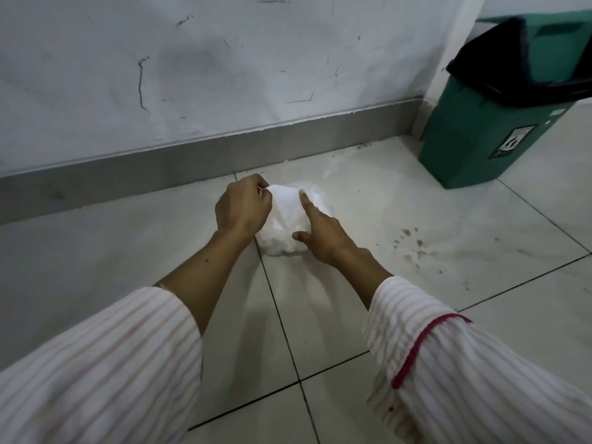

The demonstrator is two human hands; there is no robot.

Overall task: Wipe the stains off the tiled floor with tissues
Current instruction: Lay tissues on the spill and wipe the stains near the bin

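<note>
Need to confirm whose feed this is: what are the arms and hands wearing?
Both hands, left hand and right hand, are bare: no gloves. Both forearms show below pushed-up sleeves, white with thin pink stripes. The right sleeve has a dark red trim line.

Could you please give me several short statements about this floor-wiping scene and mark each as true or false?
1. The left hand pinches a white tissue sheet at the top of the white tissue pack. True.
2. The right hand is closed in a fist around the pack. False: its index finger is stretched out over the pack.
3. The cluster of brownish stains lies right of the pack on the pale tiled floor. True.
4. The green plastic bin with a black liner stands left of the hands. False: it stands at the right, near the wall's corner.
5. A tissue already covers the stains. False: they lie bare.
</note>
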